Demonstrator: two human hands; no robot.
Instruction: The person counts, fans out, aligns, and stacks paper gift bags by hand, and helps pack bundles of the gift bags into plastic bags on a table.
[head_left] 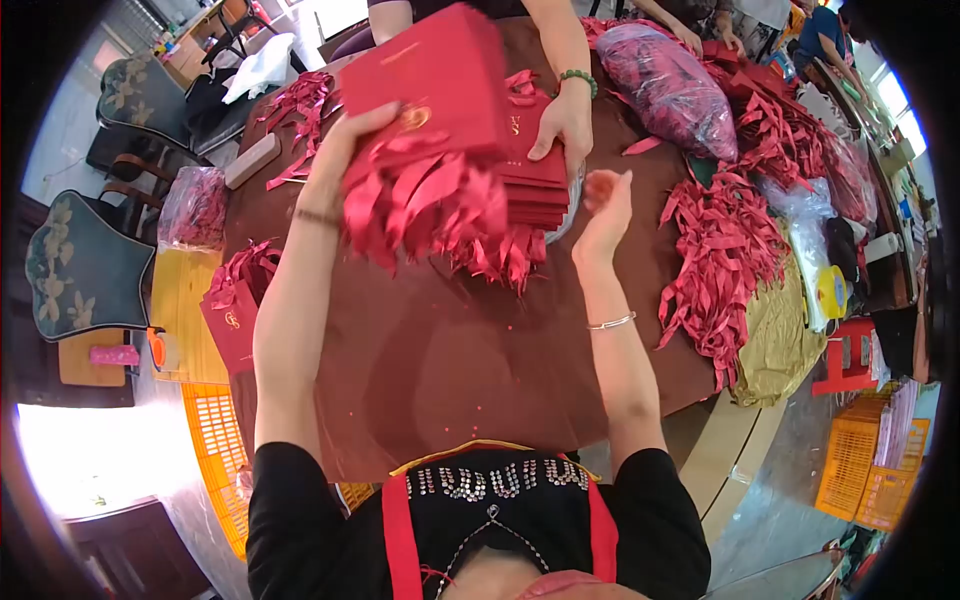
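Observation:
My left hand [362, 125] holds a thick stack of red bags [430, 85] with gold print, raised over the brown table [440, 350]. Red ribbon handles [430, 200] hang from the stack's near edge, blurred. My right hand [608, 205] is off to the right of the bags; its fingers are curled and blurred, and I cannot make out anything in them. Behind it, a second red stack [535, 185] lies on the table, with a co-worker's hand [567, 125] wearing a green bead bracelet resting on it.
Loose red ribbons [720, 255] are heaped at the right, beside a full plastic bag [670, 85]. More red bags [230, 325] lie at the table's left edge. A chair [85, 265] and an orange crate [215, 430] stand left. Other people work at the far side.

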